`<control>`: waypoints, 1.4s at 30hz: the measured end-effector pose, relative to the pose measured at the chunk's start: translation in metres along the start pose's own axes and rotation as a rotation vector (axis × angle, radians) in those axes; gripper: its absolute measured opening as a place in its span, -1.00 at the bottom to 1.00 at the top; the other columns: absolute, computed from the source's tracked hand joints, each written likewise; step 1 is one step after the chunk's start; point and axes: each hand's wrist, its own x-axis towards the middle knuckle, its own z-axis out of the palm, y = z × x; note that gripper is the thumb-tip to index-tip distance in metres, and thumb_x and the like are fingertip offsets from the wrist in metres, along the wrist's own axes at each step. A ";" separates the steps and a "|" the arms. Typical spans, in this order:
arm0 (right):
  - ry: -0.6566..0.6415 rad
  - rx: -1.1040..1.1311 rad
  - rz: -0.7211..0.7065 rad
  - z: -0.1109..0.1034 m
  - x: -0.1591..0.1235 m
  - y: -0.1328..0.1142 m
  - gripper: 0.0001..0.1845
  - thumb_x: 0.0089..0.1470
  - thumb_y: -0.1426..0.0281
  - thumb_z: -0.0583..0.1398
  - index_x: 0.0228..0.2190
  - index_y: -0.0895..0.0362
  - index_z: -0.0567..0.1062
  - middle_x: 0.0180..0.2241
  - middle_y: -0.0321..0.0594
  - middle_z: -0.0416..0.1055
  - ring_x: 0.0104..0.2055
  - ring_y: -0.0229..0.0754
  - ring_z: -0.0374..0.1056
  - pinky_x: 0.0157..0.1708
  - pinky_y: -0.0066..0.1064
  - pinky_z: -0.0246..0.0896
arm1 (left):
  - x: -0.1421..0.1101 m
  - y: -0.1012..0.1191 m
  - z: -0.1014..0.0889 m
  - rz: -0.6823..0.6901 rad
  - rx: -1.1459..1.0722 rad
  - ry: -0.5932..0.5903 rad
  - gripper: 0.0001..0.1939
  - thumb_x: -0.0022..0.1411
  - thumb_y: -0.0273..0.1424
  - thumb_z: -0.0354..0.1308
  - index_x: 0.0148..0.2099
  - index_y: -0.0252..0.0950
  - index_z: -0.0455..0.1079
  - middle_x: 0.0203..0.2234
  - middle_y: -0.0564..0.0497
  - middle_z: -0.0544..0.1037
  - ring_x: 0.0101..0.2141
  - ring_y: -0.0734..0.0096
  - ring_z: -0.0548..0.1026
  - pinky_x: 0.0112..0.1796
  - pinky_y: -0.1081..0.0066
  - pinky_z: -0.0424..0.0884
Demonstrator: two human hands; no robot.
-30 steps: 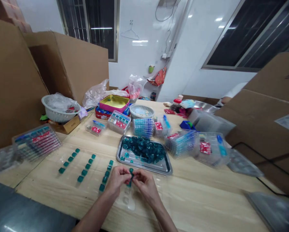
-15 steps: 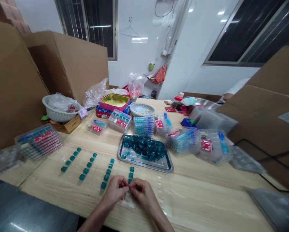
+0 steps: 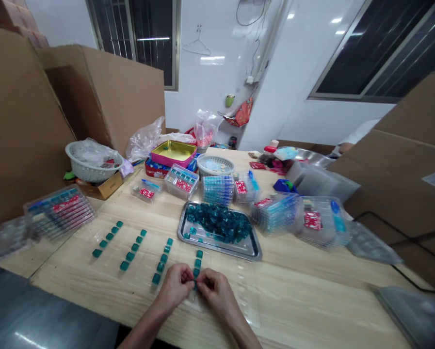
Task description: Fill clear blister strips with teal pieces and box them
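My left hand (image 3: 174,287) and my right hand (image 3: 217,292) meet over the near end of a row of small glossy teal squares (image 3: 197,263). Thumb and fingers of each are pinched together, and a teal square (image 3: 195,285) shows partly between the fingertips. Left of my hands, three more slanting rows of such squares (image 3: 156,278) lie on clear plastic trays (image 3: 144,281) that barely show against the wood. Just beyond my hands stands a metal tray (image 3: 217,248) with a heap of teal pieces (image 3: 220,223).
Clear boxes with red packets and blue pens (image 3: 275,213) stand in stacks behind the metal tray; another stack (image 3: 62,211) is at left. Farther back are a pink tin (image 3: 173,155) and white baskets (image 3: 93,165). Cardboard (image 3: 402,179) walls the right side. Someone's sleeve (image 3: 361,131) shows behind it.
My hands keep almost the same place, with the fingertips slightly farther apart. More of the teal square between them shows. The whole view has shifted a little.
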 end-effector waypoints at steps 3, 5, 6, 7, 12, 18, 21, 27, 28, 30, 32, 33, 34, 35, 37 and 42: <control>-0.014 -0.040 0.010 -0.001 -0.001 -0.003 -0.84 -0.21 0.53 0.09 -0.55 0.18 0.48 -0.58 -0.29 0.39 -0.52 -0.25 0.26 -0.50 -0.50 0.07 | 0.000 -0.001 -0.001 -0.008 0.007 -0.003 -0.89 -0.22 -0.57 0.02 -0.52 -0.31 0.26 -0.70 0.17 0.30 -0.65 0.52 0.30 -0.62 0.53 0.22; -0.013 -0.078 0.015 0.000 -0.001 -0.005 -0.84 -0.21 0.53 0.09 -0.54 0.18 0.48 -0.58 -0.29 0.39 -0.52 -0.25 0.26 -0.50 -0.50 0.07 | -0.001 0.001 -0.002 0.025 0.090 0.040 -0.89 -0.21 -0.58 0.02 -0.52 -0.32 0.28 -0.68 0.14 0.33 -0.61 0.50 0.34 -0.58 0.52 0.25; -0.004 -0.102 0.011 0.000 -0.002 -0.006 -0.83 -0.21 0.53 0.09 -0.55 0.18 0.48 -0.59 -0.28 0.39 -0.52 -0.24 0.27 -0.49 -0.50 0.07 | -0.002 0.002 -0.002 0.051 0.153 0.069 -0.89 -0.19 -0.58 0.01 -0.53 -0.33 0.30 -0.67 0.13 0.34 -0.59 0.49 0.35 -0.55 0.52 0.26; 0.009 -0.126 0.002 0.000 -0.002 -0.007 -0.83 -0.20 0.54 0.08 -0.55 0.18 0.48 -0.58 -0.28 0.39 -0.51 -0.24 0.27 -0.48 -0.50 0.07 | -0.003 0.003 -0.003 0.077 0.214 0.095 -0.89 -0.18 -0.58 0.01 -0.54 -0.33 0.32 -0.67 0.12 0.35 -0.57 0.48 0.36 -0.53 0.51 0.26; 0.018 -0.161 0.001 0.000 -0.005 -0.010 -0.85 -0.12 0.46 0.09 -0.57 0.18 0.47 -0.57 -0.25 0.40 -0.50 -0.23 0.27 -0.48 -0.48 0.07 | -0.005 0.003 -0.002 0.120 0.223 0.073 -0.88 -0.14 -0.57 0.01 -0.52 -0.33 0.36 -0.68 0.12 0.37 -0.55 0.46 0.37 -0.50 0.50 0.26; -0.003 0.051 0.054 -0.001 -0.002 -0.006 -0.96 -0.22 0.50 0.11 -0.57 0.16 0.37 -0.60 -0.34 0.32 -0.53 -0.27 0.22 -0.53 -0.50 0.05 | -0.006 0.002 0.000 0.106 0.066 0.055 -0.90 -0.22 -0.58 0.03 -0.54 -0.33 0.31 -0.65 0.12 0.37 -0.56 0.49 0.34 -0.52 0.52 0.21; -0.050 0.258 0.056 -0.004 -0.001 -0.002 -0.91 -0.26 0.49 0.15 -0.57 0.14 0.30 -0.61 -0.40 0.24 -0.55 -0.32 0.17 -0.55 -0.53 0.02 | -0.007 0.008 -0.002 0.059 -0.126 -0.059 -0.85 -0.27 -0.60 0.07 -0.52 -0.34 0.30 -0.66 0.17 0.34 -0.59 0.56 0.29 -0.53 0.55 0.16; -0.129 0.464 0.082 -0.008 -0.001 -0.003 -0.83 -0.26 0.42 0.20 -0.54 0.12 0.27 -0.59 -0.42 0.24 -0.57 -0.35 0.13 -0.56 -0.54 -0.01 | -0.008 0.019 -0.006 0.024 -0.256 -0.135 -0.85 -0.27 -0.58 0.15 -0.52 -0.35 0.29 -0.64 0.15 0.36 -0.58 0.59 0.26 -0.53 0.57 0.12; -0.120 0.434 0.082 -0.007 -0.001 -0.003 -0.85 -0.24 0.42 0.19 -0.54 0.12 0.27 -0.59 -0.41 0.25 -0.56 -0.34 0.15 -0.55 -0.54 0.00 | -0.008 0.019 -0.006 0.027 -0.233 -0.121 -0.86 -0.26 -0.57 0.15 -0.52 -0.35 0.29 -0.64 0.15 0.36 -0.58 0.59 0.26 -0.53 0.57 0.12; -0.096 0.322 0.066 -0.004 -0.001 -0.005 -0.90 -0.21 0.45 0.15 -0.55 0.13 0.28 -0.58 -0.38 0.26 -0.54 -0.31 0.17 -0.54 -0.52 0.02 | -0.009 0.018 -0.006 0.044 -0.135 -0.092 -0.90 -0.23 -0.57 0.12 -0.53 -0.35 0.30 -0.64 0.13 0.36 -0.57 0.56 0.28 -0.51 0.55 0.15; -0.052 0.158 0.043 -0.001 -0.002 -0.007 -0.95 -0.19 0.49 0.10 -0.57 0.13 0.28 -0.59 -0.36 0.27 -0.53 -0.28 0.19 -0.53 -0.51 0.02 | -0.009 0.016 -0.005 0.074 0.029 -0.046 -0.93 -0.20 -0.57 0.07 -0.54 -0.34 0.32 -0.64 0.12 0.35 -0.56 0.52 0.30 -0.50 0.53 0.16; -0.024 0.070 0.031 0.001 -0.003 -0.008 -0.94 -0.19 0.52 0.08 -0.58 0.13 0.28 -0.59 -0.34 0.28 -0.52 -0.27 0.20 -0.51 -0.50 0.02 | -0.009 0.014 -0.004 0.093 0.121 -0.020 -0.92 -0.18 -0.58 0.04 -0.55 -0.34 0.32 -0.65 0.12 0.34 -0.56 0.50 0.31 -0.50 0.52 0.16; 0.003 -0.010 0.018 0.003 -0.003 -0.008 -0.93 -0.18 0.53 0.07 -0.58 0.13 0.29 -0.59 -0.33 0.29 -0.51 -0.26 0.21 -0.50 -0.49 0.02 | -0.010 0.012 -0.003 0.114 0.208 0.007 -0.90 -0.16 -0.58 0.02 -0.56 -0.33 0.32 -0.66 0.12 0.34 -0.55 0.49 0.31 -0.49 0.51 0.16; 0.027 -0.079 0.005 0.004 -0.003 -0.009 -0.91 -0.18 0.55 0.06 -0.58 0.13 0.30 -0.59 -0.31 0.30 -0.50 -0.24 0.23 -0.48 -0.48 0.03 | -0.009 0.010 -0.002 0.135 0.281 0.033 -0.89 -0.15 -0.58 0.01 -0.56 -0.33 0.33 -0.66 0.11 0.33 -0.55 0.48 0.31 -0.49 0.50 0.16; 0.058 -0.177 -0.006 0.007 -0.004 -0.010 -0.89 -0.16 0.56 0.05 -0.57 0.13 0.31 -0.57 -0.29 0.34 -0.48 -0.22 0.25 -0.44 -0.46 0.03 | -0.008 0.005 0.000 0.154 0.369 0.060 -0.88 -0.12 -0.57 0.00 -0.55 -0.32 0.33 -0.66 0.11 0.33 -0.55 0.47 0.31 -0.50 0.50 0.15; 0.113 -0.252 -0.009 0.010 -0.004 -0.006 -0.86 -0.14 0.58 0.05 -0.56 0.13 0.34 -0.56 -0.28 0.37 -0.46 -0.22 0.28 -0.43 -0.47 0.05 | -0.002 -0.001 0.002 0.156 0.413 0.069 -0.85 -0.01 -0.52 -0.03 -0.55 -0.31 0.31 -0.64 0.09 0.32 -0.58 0.45 0.32 -0.50 0.48 0.18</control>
